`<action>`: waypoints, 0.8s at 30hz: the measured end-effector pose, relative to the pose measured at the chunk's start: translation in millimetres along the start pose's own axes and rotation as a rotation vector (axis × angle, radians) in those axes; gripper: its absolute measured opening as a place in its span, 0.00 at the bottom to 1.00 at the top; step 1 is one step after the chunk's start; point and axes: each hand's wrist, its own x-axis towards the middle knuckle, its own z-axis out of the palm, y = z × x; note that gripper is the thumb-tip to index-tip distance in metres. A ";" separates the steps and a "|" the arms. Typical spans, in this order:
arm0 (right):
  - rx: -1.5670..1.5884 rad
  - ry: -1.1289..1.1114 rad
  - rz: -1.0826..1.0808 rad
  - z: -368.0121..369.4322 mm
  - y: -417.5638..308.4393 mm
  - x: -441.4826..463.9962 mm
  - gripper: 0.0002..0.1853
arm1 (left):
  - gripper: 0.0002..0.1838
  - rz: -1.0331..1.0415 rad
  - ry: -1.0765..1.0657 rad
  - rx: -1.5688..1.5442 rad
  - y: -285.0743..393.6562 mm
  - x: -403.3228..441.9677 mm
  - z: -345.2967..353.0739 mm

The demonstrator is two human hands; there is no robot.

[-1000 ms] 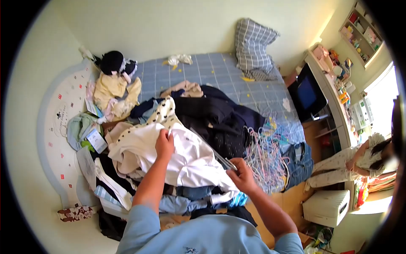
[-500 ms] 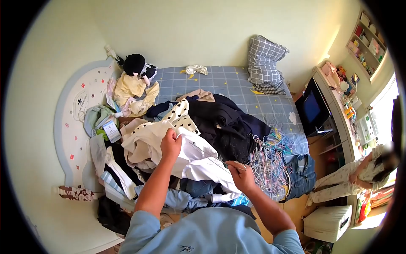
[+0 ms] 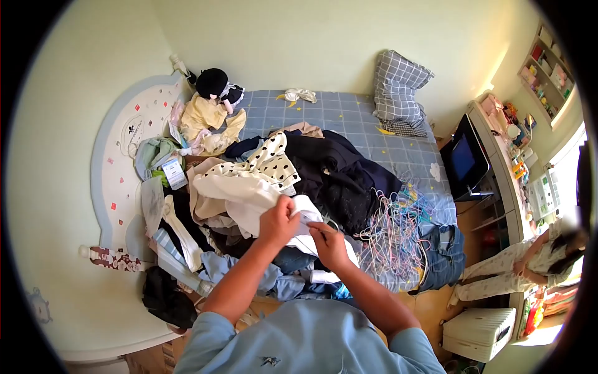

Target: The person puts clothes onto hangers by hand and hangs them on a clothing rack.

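Note:
My left hand (image 3: 279, 222) is closed on a white shirt (image 3: 240, 190), bunched up over the clothes pile. Close beside it, my right hand (image 3: 330, 245) is closed with fingers pinched at the shirt, on what looks like a thin clothes hanger, mostly hidden now. Behind the white cloth lies a cream garment with black hearts (image 3: 274, 163). Dark clothes (image 3: 330, 165) are heaped beyond my hands. To the right, a tangle of thin wire hangers (image 3: 398, 230) spreads over the bed.
Blue jeans (image 3: 441, 255) hang at the bed's right corner. A checked pillow (image 3: 402, 87) leans on the wall, and a doll (image 3: 212, 82) sits by the headboard (image 3: 112, 168). On the right are a monitor (image 3: 464, 159), a white suitcase (image 3: 479, 333) and another person (image 3: 529, 268).
My left hand has moved right and down with the white shirt, and my right hand has come left, so the two are now close together. The thin hanger between them shows less.

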 end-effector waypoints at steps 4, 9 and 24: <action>0.101 0.023 0.005 7.6 13.2 2.5 0.10 | 0.12 0.077 -0.035 -0.094 13.2 -16.8 6.3; 0.091 0.013 -0.005 -3.0 10.2 0.9 0.09 | 0.13 0.469 0.096 0.072 25.1 -1.9 -17.0; -0.050 0.417 -0.276 -69.4 2.7 38.5 0.24 | 0.13 0.356 0.106 0.145 42.6 47.0 -23.3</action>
